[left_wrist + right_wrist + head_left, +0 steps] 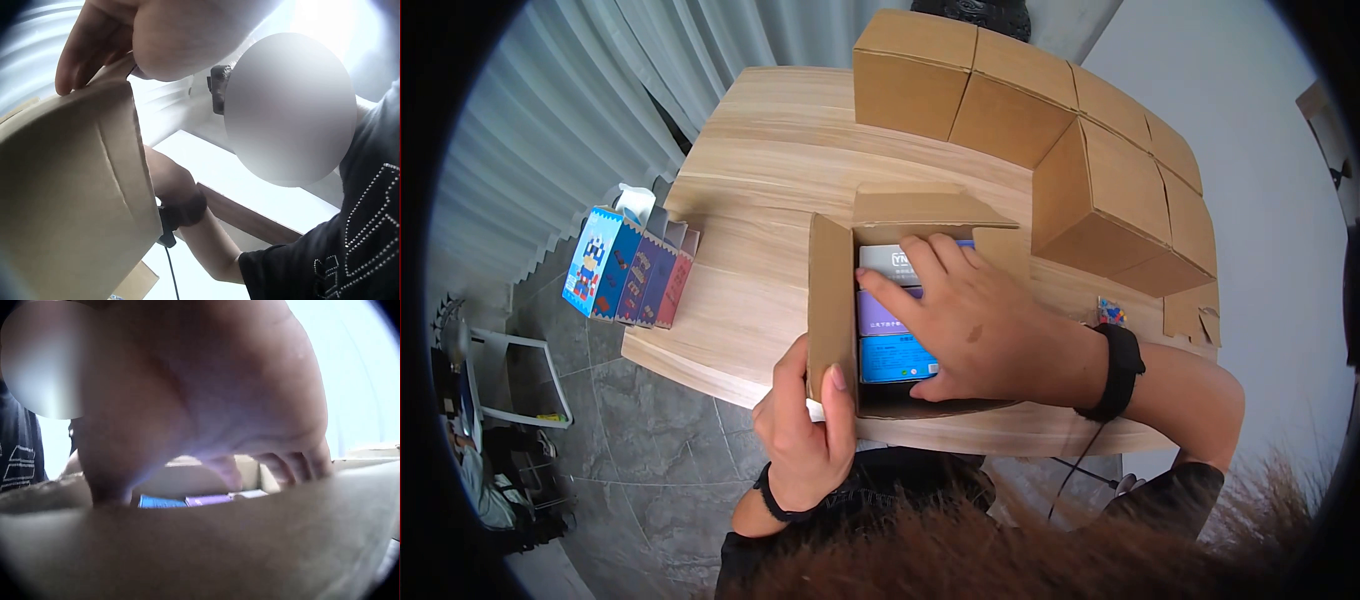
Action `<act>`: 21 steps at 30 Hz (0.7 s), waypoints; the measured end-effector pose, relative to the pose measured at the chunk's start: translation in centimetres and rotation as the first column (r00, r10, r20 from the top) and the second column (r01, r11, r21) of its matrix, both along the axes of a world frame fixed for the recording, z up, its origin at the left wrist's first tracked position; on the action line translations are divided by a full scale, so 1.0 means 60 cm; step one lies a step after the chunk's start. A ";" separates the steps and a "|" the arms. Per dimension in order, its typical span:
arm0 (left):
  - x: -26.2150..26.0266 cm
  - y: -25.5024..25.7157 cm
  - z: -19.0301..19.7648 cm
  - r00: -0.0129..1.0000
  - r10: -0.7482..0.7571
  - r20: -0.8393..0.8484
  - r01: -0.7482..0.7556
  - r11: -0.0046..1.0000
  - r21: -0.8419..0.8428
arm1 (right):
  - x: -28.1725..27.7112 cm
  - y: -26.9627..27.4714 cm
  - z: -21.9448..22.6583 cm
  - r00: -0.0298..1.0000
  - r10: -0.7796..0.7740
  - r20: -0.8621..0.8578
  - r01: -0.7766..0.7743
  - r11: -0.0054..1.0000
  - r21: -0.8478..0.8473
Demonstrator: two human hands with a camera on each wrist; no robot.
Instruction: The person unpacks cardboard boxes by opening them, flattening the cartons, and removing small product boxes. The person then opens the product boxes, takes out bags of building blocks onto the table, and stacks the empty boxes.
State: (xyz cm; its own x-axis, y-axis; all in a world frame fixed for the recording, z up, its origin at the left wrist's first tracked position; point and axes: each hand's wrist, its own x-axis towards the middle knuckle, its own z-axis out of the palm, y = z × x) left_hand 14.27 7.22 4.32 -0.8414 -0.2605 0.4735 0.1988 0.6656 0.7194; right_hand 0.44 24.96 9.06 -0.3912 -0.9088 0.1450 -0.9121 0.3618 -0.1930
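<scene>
An open cardboard carton [832,300] stands at the table's front edge with its flaps up. Inside lie a grey-white box [882,262], a purple box [880,313] and a blue box [890,360] in a row. My left hand [805,430] grips the carton's left flap near its front corner, thumb on the inner side. My right hand [975,325] spreads over the row, fingertips at the grey-white box and thumb by the near end of the blue box. In the right wrist view, the carton wall hides the lower part of that hand [219,394].
Several closed cardboard cartons [1010,100] stand along the table's back and right side. Colourful printed boxes [635,265] sit at the left edge of the table [740,200]. A small colourful packet [1111,312] lies beside my right forearm.
</scene>
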 end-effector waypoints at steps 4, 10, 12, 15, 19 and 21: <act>-0.001 -0.005 -0.005 0.999 -0.020 -0.033 0.021 1.000 0.020 | -0.001 -0.005 0.004 0.998 -0.009 0.057 0.010 1.000 -0.020; -0.007 -0.012 -0.008 0.994 -0.049 -0.098 0.050 0.999 0.016 | 0.008 -0.013 -0.010 1.000 -0.011 -0.005 0.011 0.998 0.065; -0.010 -0.007 -0.011 0.992 -0.063 -0.112 0.067 0.997 0.034 | 0.013 -0.017 -0.009 0.999 -0.032 -0.031 0.036 0.990 0.133; -0.010 -0.010 -0.011 0.990 -0.064 -0.122 0.068 0.997 0.034 | 0.017 -0.018 -0.011 0.998 -0.045 -0.042 0.050 0.992 0.118; -0.006 -0.009 -0.011 0.995 -0.060 -0.077 0.063 0.997 0.043 | 0.010 -0.013 0.016 0.989 -0.064 0.131 0.047 0.991 0.128; -0.004 -0.008 -0.011 0.997 -0.056 -0.061 0.060 0.996 0.063 | 0.011 -0.005 0.032 0.989 -0.064 0.133 0.050 0.993 0.105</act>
